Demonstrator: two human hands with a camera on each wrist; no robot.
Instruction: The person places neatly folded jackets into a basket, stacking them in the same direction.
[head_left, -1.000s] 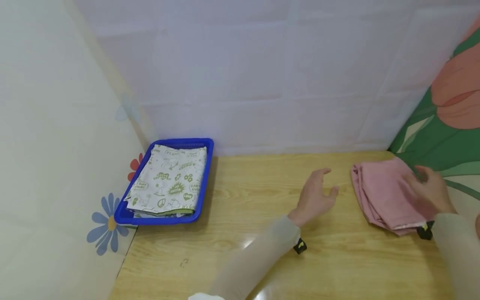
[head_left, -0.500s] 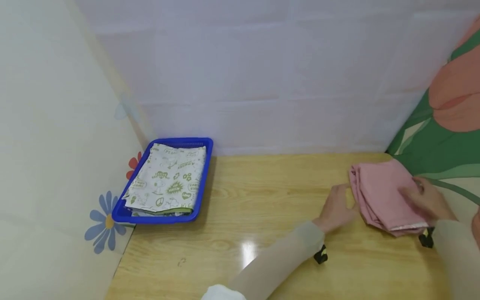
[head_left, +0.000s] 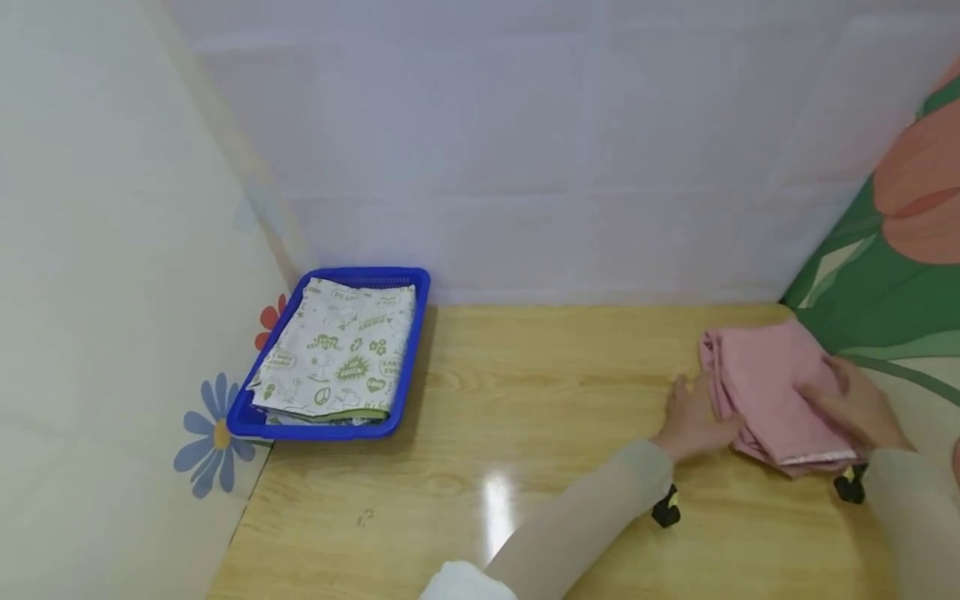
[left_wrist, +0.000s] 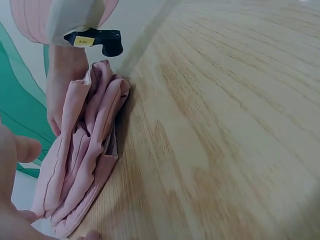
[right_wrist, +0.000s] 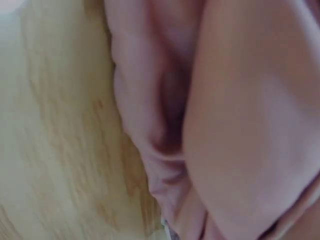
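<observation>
A folded pink cloth [head_left: 772, 375] lies on the wooden table at the right, a pale edge showing at its front. My right hand [head_left: 862, 404] holds its right side, thumb on top; the other fingers are mostly hidden behind the cloth. In the right wrist view, the blurred pink cloth [right_wrist: 145, 100] is pressed against that hand. At the left edge of the cloth is my left hand [head_left: 693, 421], thumb and fingers spread apart. The left wrist view shows the stacked folds [left_wrist: 82, 150] side-on, with the left fingers close beside the lower end.
A blue basket [head_left: 405, 392] stands at the table's left, by the wall. In it lies folded white fabric [head_left: 337, 350] with green print. A pale cloth wall [head_left: 510, 167] closes off the back, and a flower-printed panel [head_left: 915, 242] stands at the right.
My left hand has moved right, from over the bare table to the cloth's left edge. The right hand has stayed at the cloth's right side, and the cloth has hardly moved.
</observation>
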